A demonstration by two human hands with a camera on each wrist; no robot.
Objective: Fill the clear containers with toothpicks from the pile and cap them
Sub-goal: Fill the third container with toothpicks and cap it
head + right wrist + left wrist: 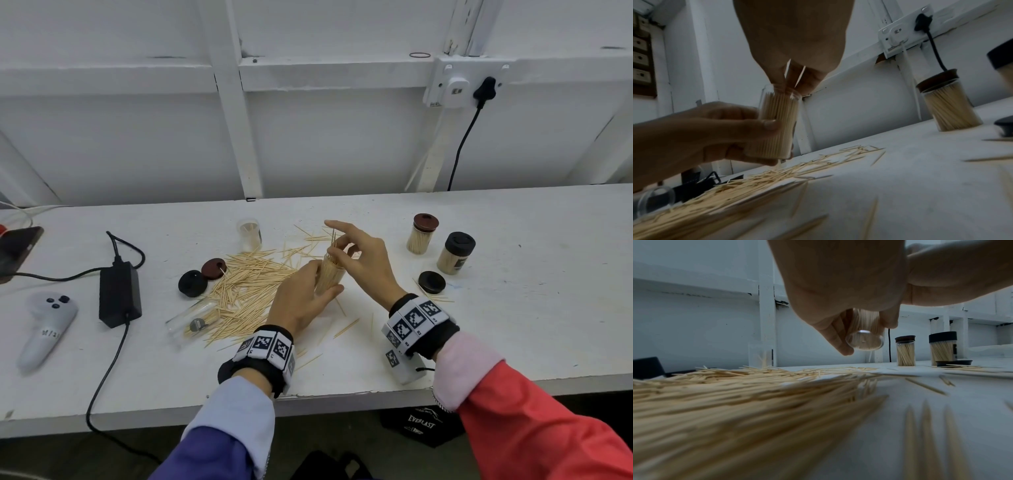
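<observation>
Toothpicks (pixel 795 76), a few, sit pinched in the right hand (pixel 363 260) over the mouth of the nearly full clear container (pixel 774 126), which the left hand (pixel 301 301) holds wrapped in its grip just above the counter (pixel 513 325). Two filled, capped jars (pixel 420 238) stand at 2 o'clock, a loose cap (pixel 431 282) near them. By this count much remains: the pile (pixel 246 294) at 9 o'clock, a tipped container (pixel 186 320), another upright (pixel 249 234) at 11, two caps (pixel 202 277). Open room lies toward 3; the near edge is close.
</observation>
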